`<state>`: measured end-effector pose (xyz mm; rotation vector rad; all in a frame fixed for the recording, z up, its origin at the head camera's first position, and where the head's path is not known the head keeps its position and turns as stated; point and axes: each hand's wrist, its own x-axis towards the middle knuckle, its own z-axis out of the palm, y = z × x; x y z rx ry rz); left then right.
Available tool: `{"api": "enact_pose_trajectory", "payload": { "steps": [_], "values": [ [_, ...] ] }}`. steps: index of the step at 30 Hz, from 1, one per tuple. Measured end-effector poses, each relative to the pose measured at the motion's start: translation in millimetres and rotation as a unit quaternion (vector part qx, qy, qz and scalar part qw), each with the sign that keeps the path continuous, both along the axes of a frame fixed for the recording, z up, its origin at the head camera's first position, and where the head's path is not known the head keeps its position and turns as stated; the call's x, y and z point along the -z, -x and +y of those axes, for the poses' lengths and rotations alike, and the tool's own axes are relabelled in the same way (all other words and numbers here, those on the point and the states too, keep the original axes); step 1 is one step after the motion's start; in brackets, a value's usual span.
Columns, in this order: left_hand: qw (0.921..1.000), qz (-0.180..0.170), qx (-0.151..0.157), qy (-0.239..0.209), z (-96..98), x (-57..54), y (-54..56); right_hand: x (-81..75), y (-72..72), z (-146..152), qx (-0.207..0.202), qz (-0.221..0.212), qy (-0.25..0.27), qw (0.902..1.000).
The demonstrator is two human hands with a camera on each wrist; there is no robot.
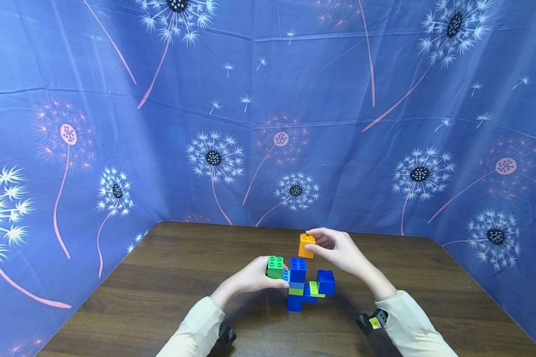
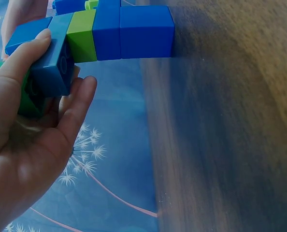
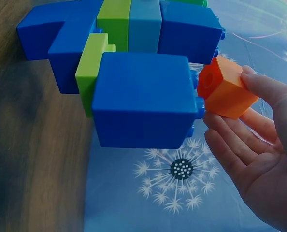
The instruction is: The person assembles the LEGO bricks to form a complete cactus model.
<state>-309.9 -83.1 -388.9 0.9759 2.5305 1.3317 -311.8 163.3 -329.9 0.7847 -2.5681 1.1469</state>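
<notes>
A structure of stacked toy building bricks stands on the table, with a dark blue brick [image 1: 294, 304] at its foot. My left hand [image 1: 251, 277] grips it from the left, thumb pressed against a light blue brick [image 2: 52, 60]. A green brick [image 1: 275, 268] sits on the structure's left, within that hand. At the middle top is a blue brick [image 1: 298, 271]; another blue brick [image 1: 326, 282] is on the right, over a thin lime brick [image 3: 91, 67]. Between thumb and fingers, my right hand [image 1: 341, 249] pinches an orange brick [image 3: 228, 89], held just above and behind the structure.
The brown wooden table [image 1: 174, 277] extends around the structure on all sides. Behind it hangs a blue curtain [image 1: 339, 163] with dandelion prints. Black cameras are strapped under both wrists, the right camera [image 1: 372, 321] hanging close over the tabletop.
</notes>
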Motion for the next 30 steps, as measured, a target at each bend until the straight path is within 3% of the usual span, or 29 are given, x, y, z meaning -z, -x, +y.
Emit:
{"api": "enact_pose_trajectory", "payload": {
  "steps": [30],
  "values": [
    [1.0000, -0.006, 0.003, -0.007, -0.4, -1.0, -1.0, -2.8, -13.1, -7, -0.038, 0.018, 0.005, 0.9991]
  ]
}}
